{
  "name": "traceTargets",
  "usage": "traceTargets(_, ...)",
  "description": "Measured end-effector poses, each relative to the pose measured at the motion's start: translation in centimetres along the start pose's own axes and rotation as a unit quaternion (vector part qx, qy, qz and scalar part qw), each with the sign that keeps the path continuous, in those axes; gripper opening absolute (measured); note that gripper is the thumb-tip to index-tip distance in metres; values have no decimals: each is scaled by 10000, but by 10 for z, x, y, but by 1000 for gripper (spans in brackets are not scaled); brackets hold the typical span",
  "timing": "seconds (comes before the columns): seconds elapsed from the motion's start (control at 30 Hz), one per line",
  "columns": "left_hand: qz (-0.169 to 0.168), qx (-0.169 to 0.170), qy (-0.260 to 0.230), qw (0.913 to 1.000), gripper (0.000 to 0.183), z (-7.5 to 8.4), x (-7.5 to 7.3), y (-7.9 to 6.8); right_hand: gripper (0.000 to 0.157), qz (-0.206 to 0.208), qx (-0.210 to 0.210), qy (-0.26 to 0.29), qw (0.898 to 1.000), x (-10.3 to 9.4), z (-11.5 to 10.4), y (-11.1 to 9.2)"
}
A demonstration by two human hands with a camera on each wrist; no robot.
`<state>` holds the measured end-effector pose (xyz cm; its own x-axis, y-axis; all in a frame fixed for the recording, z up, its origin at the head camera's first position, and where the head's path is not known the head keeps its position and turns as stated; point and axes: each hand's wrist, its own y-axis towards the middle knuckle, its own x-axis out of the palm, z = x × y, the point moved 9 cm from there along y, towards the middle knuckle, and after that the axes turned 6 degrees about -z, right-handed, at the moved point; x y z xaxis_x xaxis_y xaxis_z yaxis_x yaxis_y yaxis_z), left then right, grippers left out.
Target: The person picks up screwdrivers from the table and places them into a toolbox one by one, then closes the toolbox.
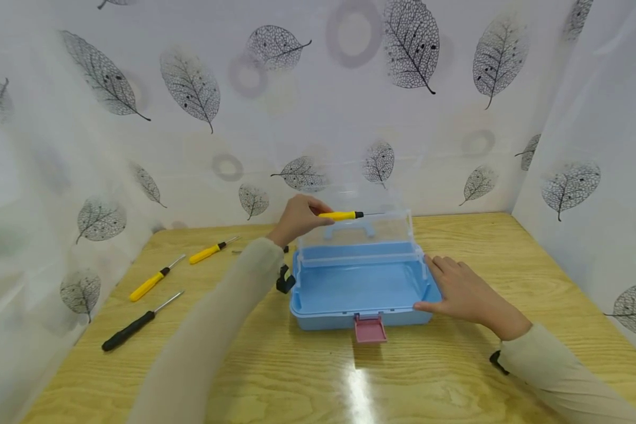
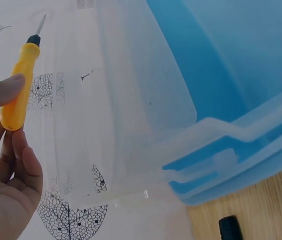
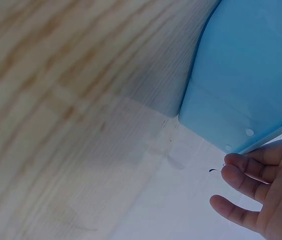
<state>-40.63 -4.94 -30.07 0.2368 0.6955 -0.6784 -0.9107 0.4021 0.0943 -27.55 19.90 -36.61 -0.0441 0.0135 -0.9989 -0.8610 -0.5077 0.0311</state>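
Cream fabric sleeves (image 1: pixel 206 330) come nearest, reaching in from either side toward a shallow, pale-blue plastic box (image 1: pixel 323 323). Behind the box hangs a translucent white sheet (image 1: pixel 318 112) printed with dark skeleton leaves, and beneath the box spreads a yellowish wood-grain counter (image 1: pixel 456 371). Along the box's back edge stands its clear plastic lid (image 1: pixel 392 232), so the opening is already done.

Against the box's right end rests the right grip (image 1: pixel 463 291), fingers spread and thumb near the front corner, seemingly steadying it. Above the box's rear left part, the left grip (image 1: pixel 303 217) pinches a yellow-handled screwdriver (image 1: pixel 341 216) with a black collar, its shaft aimed rightward.

Well left of the box lie a long black-handled screwdriver (image 1: pixel 129 331), a nearer yellow screwdriver (image 1: pixel 147 285) and a farther yellow screwdriver (image 1: pixel 205 254); close to its left end, a partly hidden tool (image 1: pixel 237 252) shows a metal shaft. Smallest, a pink plastic latch (image 1: pixel 370 331) hangs unfastened at the box's front.

No tool shows on the box's visible floor. Progress looks early: one screwdriver is up but not set down, and the others remain out on the counter.
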Motion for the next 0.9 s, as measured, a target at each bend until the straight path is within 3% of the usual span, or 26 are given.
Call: traceTargets(0.9, -131, -51, 29, 9999, 22, 8, 24, 9, 102, 52, -17, 31, 10000, 4, 2, 0)
